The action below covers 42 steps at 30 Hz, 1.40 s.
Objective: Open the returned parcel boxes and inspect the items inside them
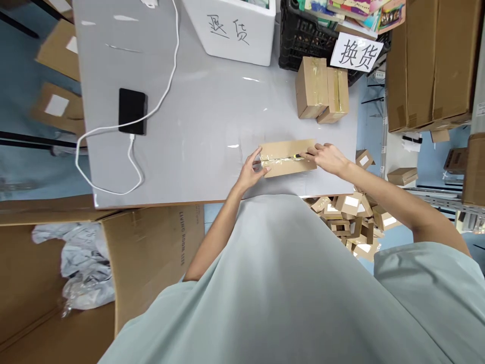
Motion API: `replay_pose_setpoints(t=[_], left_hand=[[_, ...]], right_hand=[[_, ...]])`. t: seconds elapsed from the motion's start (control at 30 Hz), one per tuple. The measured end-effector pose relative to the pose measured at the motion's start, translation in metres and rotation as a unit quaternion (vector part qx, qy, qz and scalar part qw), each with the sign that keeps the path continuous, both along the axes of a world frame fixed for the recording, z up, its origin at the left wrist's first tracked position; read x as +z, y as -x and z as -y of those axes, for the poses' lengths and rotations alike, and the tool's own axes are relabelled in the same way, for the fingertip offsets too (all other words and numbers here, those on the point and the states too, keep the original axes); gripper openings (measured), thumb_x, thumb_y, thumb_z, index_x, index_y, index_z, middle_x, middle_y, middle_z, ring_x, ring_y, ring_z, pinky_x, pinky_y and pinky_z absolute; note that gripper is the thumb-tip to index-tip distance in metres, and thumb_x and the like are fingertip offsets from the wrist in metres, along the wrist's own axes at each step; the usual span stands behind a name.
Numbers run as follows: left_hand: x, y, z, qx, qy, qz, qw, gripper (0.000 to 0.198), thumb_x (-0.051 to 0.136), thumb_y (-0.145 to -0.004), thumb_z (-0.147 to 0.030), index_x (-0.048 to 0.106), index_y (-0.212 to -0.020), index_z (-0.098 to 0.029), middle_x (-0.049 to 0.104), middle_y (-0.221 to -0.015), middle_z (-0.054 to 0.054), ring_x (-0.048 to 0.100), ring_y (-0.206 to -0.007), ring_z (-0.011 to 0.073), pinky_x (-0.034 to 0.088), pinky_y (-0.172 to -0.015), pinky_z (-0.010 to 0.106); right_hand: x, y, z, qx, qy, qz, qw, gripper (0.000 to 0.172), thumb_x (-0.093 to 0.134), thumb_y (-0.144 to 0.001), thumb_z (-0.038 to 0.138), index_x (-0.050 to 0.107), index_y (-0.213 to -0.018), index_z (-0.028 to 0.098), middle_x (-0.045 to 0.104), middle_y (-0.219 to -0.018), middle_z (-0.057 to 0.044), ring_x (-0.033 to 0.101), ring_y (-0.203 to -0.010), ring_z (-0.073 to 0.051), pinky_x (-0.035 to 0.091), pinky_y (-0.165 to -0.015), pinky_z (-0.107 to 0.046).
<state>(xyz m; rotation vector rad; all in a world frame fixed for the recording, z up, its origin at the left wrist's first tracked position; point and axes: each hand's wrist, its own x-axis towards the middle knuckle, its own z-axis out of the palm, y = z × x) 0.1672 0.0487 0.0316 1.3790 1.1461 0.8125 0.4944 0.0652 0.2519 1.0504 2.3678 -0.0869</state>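
A small cardboard box [282, 147] lies near the table's front edge, with clear tape running along its middle seam. My left hand [250, 171] grips the box's left end, thumb on the near side and fingers at the far corner. Closed over the right part of the box, my right hand [328, 157] holds what looks like a box cutter [297, 156]. Only its small yellow and dark end shows, lying at the taped seam; the rest is hidden by my fingers.
Two taped boxes [312, 88] stand at the back right, before a black crate [290, 45] of books. A white bin [237, 38] is behind. A black device [132, 111] with a white cable lies left. Several boxes are piled [350, 202] on the floor.
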Motion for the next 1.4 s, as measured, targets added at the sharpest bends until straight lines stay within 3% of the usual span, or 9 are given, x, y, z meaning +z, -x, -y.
replay_pose_setpoints(t=[0.23, 0.33, 0.4, 0.5, 0.6, 0.77, 0.93, 1.13, 1.4], left_hand=[[0.005, -0.001, -0.001, -0.015, -0.001, 0.006, 1.0, 0.113, 0.084, -0.088, -0.082, 0.04, -0.181, -0.035, 0.05, -0.178, 0.023, 0.072, -0.136, 0.037, 0.068, -0.105, 0.052], [0.004, -0.003, 0.0, -0.017, -0.004, 0.016, 1.0, 0.114, 0.083, -0.089, -0.082, 0.038, -0.182, -0.035, 0.049, -0.179, 0.023, 0.071, -0.137, 0.0372, 0.068, -0.105, 0.052], [0.004, -0.005, 0.001, -0.015, -0.005, 0.023, 1.0, 0.115, 0.083, -0.089, -0.083, 0.037, -0.182, -0.034, 0.046, -0.181, 0.024, 0.07, -0.139, 0.0376, 0.067, -0.107, 0.053], [0.003, -0.007, 0.002, -0.012, 0.005, 0.026, 1.0, 0.117, 0.084, -0.088, -0.083, 0.037, -0.183, -0.033, 0.044, -0.182, 0.024, 0.07, -0.139, 0.0377, 0.066, -0.109, 0.054], [0.007, -0.001, 0.0, -0.017, 0.019, 0.026, 0.999, 0.116, 0.087, -0.087, -0.077, 0.038, -0.183, -0.032, 0.046, -0.181, 0.024, 0.073, -0.134, 0.0359, 0.068, -0.106, 0.053], [0.02, 0.037, -0.002, -0.025, 0.003, -0.008, 1.0, 0.119, 0.094, -0.083, -0.063, 0.038, -0.183, -0.029, 0.043, -0.185, 0.022, 0.068, -0.144, 0.0378, 0.067, -0.109, 0.05], [0.033, 0.073, 0.009, -0.02, 0.003, -0.08, 0.997, 0.124, 0.096, -0.081, -0.061, 0.036, -0.184, -0.03, 0.044, -0.186, 0.018, 0.064, -0.152, 0.0404, 0.062, -0.12, 0.053], [0.035, 0.062, 0.016, -0.002, -0.022, -0.098, 0.995, 0.121, 0.088, -0.09, -0.069, 0.029, -0.186, -0.025, 0.035, -0.19, 0.019, 0.049, -0.168, 0.0403, 0.049, -0.134, 0.053], [0.03, 0.046, 0.022, 0.026, -0.045, -0.118, 0.992, 0.122, 0.085, -0.093, -0.072, 0.025, -0.186, -0.021, 0.035, -0.189, 0.022, 0.036, -0.176, 0.041, 0.034, -0.143, 0.055]], right_hand=[[0.007, -0.063, 0.015, -0.071, -0.019, -0.014, 0.997, 0.06, 0.038, -0.111, 0.008, 0.061, -0.163, 0.026, 0.08, -0.131, -0.016, 0.067, -0.111, -0.029, 0.041, -0.082, -0.039], [-0.004, -0.094, 0.024, -0.177, -0.046, -0.085, 0.979, 0.049, 0.041, -0.114, 0.019, 0.062, -0.158, 0.02, 0.079, -0.13, -0.02, 0.069, -0.109, -0.032, 0.048, -0.085, -0.041], [-0.023, -0.101, 0.032, -0.305, -0.067, -0.167, 0.935, 0.046, 0.046, -0.115, 0.035, 0.058, -0.154, 0.015, 0.079, -0.127, -0.023, 0.071, -0.103, -0.033, 0.052, -0.082, -0.041], [-0.067, -0.082, 0.044, -0.492, -0.04, -0.315, 0.81, 0.046, 0.045, -0.113, 0.052, 0.051, -0.143, 0.018, 0.081, -0.113, -0.018, 0.074, -0.085, -0.029, 0.058, -0.075, -0.039], [-0.106, -0.041, 0.057, -0.555, -0.03, -0.368, 0.745, 0.043, 0.046, -0.109, 0.059, 0.049, -0.133, 0.023, 0.081, -0.109, -0.013, 0.075, -0.082, -0.027, 0.06, -0.077, -0.037], [-0.124, 0.013, 0.076, -0.521, -0.041, -0.344, 0.78, 0.044, 0.046, -0.109, 0.053, 0.05, -0.138, 0.021, 0.083, -0.11, -0.016, 0.078, -0.096, -0.034, 0.061, -0.086, -0.042], [-0.097, 0.043, 0.075, -0.391, -0.014, -0.314, 0.865, 0.049, 0.04, -0.113, 0.041, 0.056, -0.153, 0.016, 0.078, -0.144, -0.022, 0.08, -0.115, -0.037, 0.062, -0.091, -0.044], [-0.046, 0.098, 0.042, -0.184, 0.068, -0.197, 0.961, 0.056, 0.034, -0.124, 0.044, 0.05, -0.175, 0.028, 0.076, -0.156, -0.014, 0.079, -0.124, -0.033, 0.061, -0.095, -0.039], [-0.018, 0.13, 0.006, -0.079, 0.079, -0.062, 0.992, 0.057, 0.032, -0.123, 0.024, 0.042, -0.179, 0.022, 0.075, -0.147, -0.023, 0.082, -0.115, -0.033, 0.059, -0.09, -0.041]])
